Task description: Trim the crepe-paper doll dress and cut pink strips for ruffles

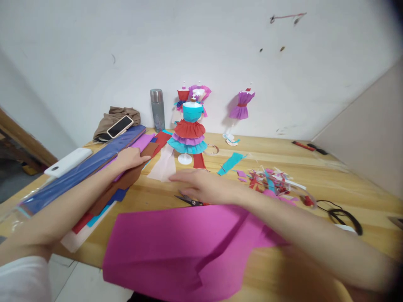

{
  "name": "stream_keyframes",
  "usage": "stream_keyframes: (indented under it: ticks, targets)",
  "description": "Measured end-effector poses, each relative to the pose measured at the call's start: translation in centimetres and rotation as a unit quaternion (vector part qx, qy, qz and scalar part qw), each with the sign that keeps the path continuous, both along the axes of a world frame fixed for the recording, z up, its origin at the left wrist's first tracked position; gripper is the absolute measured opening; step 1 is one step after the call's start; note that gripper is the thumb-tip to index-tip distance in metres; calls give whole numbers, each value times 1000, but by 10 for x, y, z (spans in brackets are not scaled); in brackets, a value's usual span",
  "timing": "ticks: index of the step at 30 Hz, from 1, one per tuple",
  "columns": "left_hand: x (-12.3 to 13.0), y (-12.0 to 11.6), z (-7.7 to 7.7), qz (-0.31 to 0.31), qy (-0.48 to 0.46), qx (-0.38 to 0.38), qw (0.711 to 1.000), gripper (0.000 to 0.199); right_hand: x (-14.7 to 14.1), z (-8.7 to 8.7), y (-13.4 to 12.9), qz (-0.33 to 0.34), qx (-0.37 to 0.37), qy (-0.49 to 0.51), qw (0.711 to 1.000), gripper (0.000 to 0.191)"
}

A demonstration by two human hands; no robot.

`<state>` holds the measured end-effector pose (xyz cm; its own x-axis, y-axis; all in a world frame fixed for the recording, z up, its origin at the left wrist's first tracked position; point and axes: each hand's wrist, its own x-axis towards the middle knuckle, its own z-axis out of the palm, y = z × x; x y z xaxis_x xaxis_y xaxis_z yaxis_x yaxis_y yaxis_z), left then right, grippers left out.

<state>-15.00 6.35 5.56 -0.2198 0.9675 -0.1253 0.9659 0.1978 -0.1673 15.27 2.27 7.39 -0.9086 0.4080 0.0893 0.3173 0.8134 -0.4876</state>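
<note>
My left hand rests on a stack of coloured paper at the left, touching the brown strip, fingers spread. My right hand hovers over the table's middle with fingers apart, above black scissors and beside a pale pink piece. A large magenta sheet covers the table's front edge. Behind the hands stands a small dress form in a teal, red and purple layered paper dress. A teal strip lies to its right.
Paper scraps pile at the right, near a black cord. More dressed forms, one purple, stand by the wall with a grey flask. A phone, brown cloth, white device and blue pack lie left.
</note>
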Motion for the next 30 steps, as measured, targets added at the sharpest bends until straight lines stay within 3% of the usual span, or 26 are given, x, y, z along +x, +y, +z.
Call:
stream_keyframes:
  ticks: [5, 9, 13, 18, 24, 30]
  targets:
    - [-6, 5, 1, 1, 16, 19, 1000, 52, -72, -19, 37, -14, 129, -144, 981, 43]
    - [-23, 3, 1, -5, 12, 41, 999, 48, -101, -32, 53, -38, 143, -195, 970, 33]
    - [-37, -3, 3, 22, 6, 46, 999, 47, -107, -39, 52, -61, 155, -197, 966, 34]
    - [-31, -5, 0, 33, -14, -2, 999, 72, -107, -41, 43, -115, 141, -219, 959, 43]
    - [-26, 0, -2, 27, 9, 11, 1000, 49, -106, -37, 36, -135, 116, -236, 955, 47]
    - [-42, 2, 17, 32, -6, 36, 999, 43, -102, -33, 34, -127, 106, -240, 957, 46]
